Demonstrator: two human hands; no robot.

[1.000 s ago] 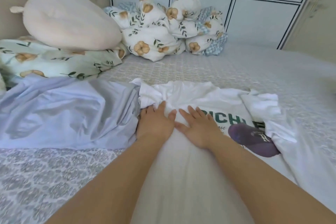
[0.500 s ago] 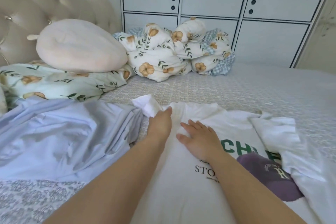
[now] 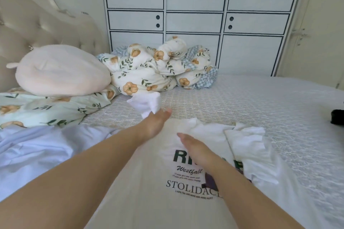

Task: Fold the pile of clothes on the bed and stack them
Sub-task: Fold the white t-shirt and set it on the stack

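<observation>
While your left hand (image 3: pixel 155 122) pinches the white sleeve (image 3: pixel 146 103) and holds it lifted off the bed, your right hand (image 3: pixel 195 149) lies flat with fingers straight and together, pressing on the chest of the white t-shirt (image 3: pixel 149 182). That shirt is soft, smooth cotton, spread out right in front of you on the bed (image 3: pixel 260 102), with dark green block letters and black script printed on it. Its other sleeve is already folded in on the right side, a bit rumpled. Just left of it sits a slinky pale lavender garment (image 3: pixel 37 150), all loose creases. The bed cover looks quilted with a fine lattice texture. Further back there's a puffy floral duvet (image 3: pixel 154 69) bunched up, a round plush pink cushion (image 3: pixel 61 70) on a floral pillow (image 3: pixel 46 108), a tufted headboard (image 3: pixel 41 26), and white panelled cabinets (image 3: pixel 195 20).
</observation>
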